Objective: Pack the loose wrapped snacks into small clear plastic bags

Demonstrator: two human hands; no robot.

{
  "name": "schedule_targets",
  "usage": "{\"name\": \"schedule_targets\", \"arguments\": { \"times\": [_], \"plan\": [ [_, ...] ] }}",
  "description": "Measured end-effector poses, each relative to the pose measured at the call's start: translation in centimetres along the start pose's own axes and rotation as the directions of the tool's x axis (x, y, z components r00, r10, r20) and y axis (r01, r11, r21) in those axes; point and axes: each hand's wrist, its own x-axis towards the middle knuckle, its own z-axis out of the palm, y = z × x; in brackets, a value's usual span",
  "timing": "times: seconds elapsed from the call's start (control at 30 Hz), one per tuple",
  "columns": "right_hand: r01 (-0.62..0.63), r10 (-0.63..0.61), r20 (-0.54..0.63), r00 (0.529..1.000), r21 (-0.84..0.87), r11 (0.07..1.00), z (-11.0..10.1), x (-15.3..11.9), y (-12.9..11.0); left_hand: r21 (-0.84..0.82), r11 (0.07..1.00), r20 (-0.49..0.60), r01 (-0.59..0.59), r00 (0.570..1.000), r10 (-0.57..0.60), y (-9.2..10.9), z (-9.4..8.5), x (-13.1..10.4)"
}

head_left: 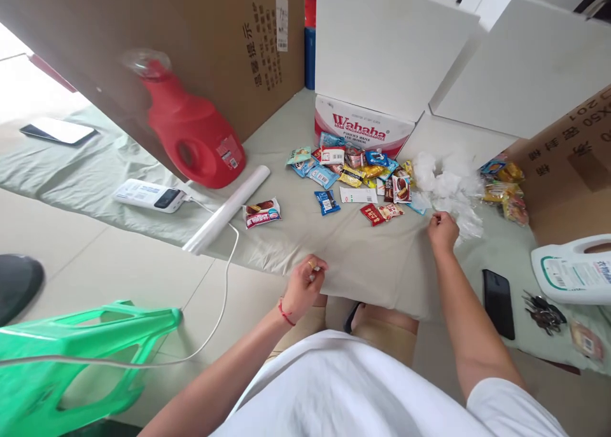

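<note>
My left hand [306, 285] hovers over the front edge of the cloth with its fingers curled together; whatever may be in them is too small to make out. Further right, my right hand [443, 231] is closed in a pinch beside a heap of crumpled clear plastic bags [449, 179], and its fingertips hide anything held. Between and beyond the hands lies a pile of small wrapped snacks [353, 175]. Nearer me are a blue packet [327, 203], a red packet [373, 214] and a white packet [358, 195]. A wrapped chocolate snack [262, 213] rests apart on the left.
A clear plastic roll [226, 209], a white power bank [150, 195] with a cable and a red jug [195, 131] stand left. Right are more snacks [506, 186], a black phone [498, 303], keys [545, 313] and a white jug [573, 268]. Cartons [372, 42] border the back; a green stool [86, 341] is lower left.
</note>
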Motion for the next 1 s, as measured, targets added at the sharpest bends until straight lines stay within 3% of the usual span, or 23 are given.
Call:
{"name": "schedule_targets", "arguments": {
  "times": [0.13, 0.23, 0.33, 0.4, 0.47, 0.53, 0.6, 0.67, 0.73, 0.8, 0.87, 0.93, 1.0],
  "plan": [
    [0.02, -0.018, -0.076, 0.997, 0.028, 0.999, 0.8, 0.3, -1.2, 0.01, 0.998, -0.02, 0.064, 0.998, -0.064, -0.7, -0.5, -1.3],
    [0.069, -0.067, -0.021, 0.998, 0.106, 0.992, 1.7, 1.9, -2.9, 0.007, 0.997, 0.034, 0.077, 0.996, -0.077, -0.3, -0.8, -1.8],
    [0.041, -0.042, 0.003, 0.999, 0.172, 0.984, 1.7, 3.2, -4.4, -0.002, 0.991, 0.037, 0.132, 0.991, -0.132, 0.4, -1.0, -2.1],
    [0.009, 0.002, -0.057, 0.998, 0.191, 0.982, 1.1, 2.5, -5.1, -0.054, 0.982, 0.029, 0.182, 0.983, -0.181, 1.0, -1.0, -2.3],
    [-0.026, 0.058, -0.099, 0.993, 0.303, 0.953, 0.2, -0.4, -6.0, -0.16, 0.954, 0.051, 0.252, 0.968, -0.247, 1.7, -0.5, -2.1],
    [-0.08, 0.109, -0.023, 0.994, 0.539, 0.839, -0.7, -5.5, -7.2, -0.294, 0.897, 0.114, 0.33, 0.944, -0.31, 2.6, 0.6, -1.6],
    [-0.174, 0.056, 0.189, 0.98, 0.697, 0.696, -1.5, -11.6, -8.6, -0.411, 0.82, 0.174, 0.398, 0.917, -0.358, 3.6, 2.3, -0.5],
    [-0.305, -0.012, 0.368, 0.93, 0.788, 0.536, -2.4, -17.2, -9.9, -0.487, 0.749, 0.204, 0.45, 0.892, -0.403, 4.4, 4.1, 0.9],
    [-0.473, -0.025, 0.503, 0.864, 0.827, 0.304, -3.3, -20.9, -10.5, -0.505, 0.686, 0.263, 0.524, 0.85, -0.456, 4.8, 5.8, 2.4],
    [-0.608, 0.002, 0.609, 0.793, 0.791, 0.064, -4.0, -22.3, -10.0, -0.475, 0.626, 0.428, 0.618, 0.784, -0.449, 4.6, 7.2, 3.6],
    [-0.671, 0.036, 0.676, 0.736, 0.735, -0.099, -4.7, -22.2, -8.7, -0.454, 0.582, 0.559, 0.675, 0.724, -0.403, 4.1, 8.1, 4.3],
    [-0.682, 0.074, 0.698, 0.713, 0.713, -0.163, -5.2, -21.4, -7.0, -0.491, 0.565, 0.557, 0.663, 0.737, -0.382, 3.5, 8.7, 4.6],
    [-0.669, 0.113, 0.686, 0.719, 0.726, -0.157, -5.5, -20.7, -5.5, -0.549, 0.584, 0.448, 0.598, 0.8, -0.399, 3.1, 8.9, 4.8]
  ]
}}
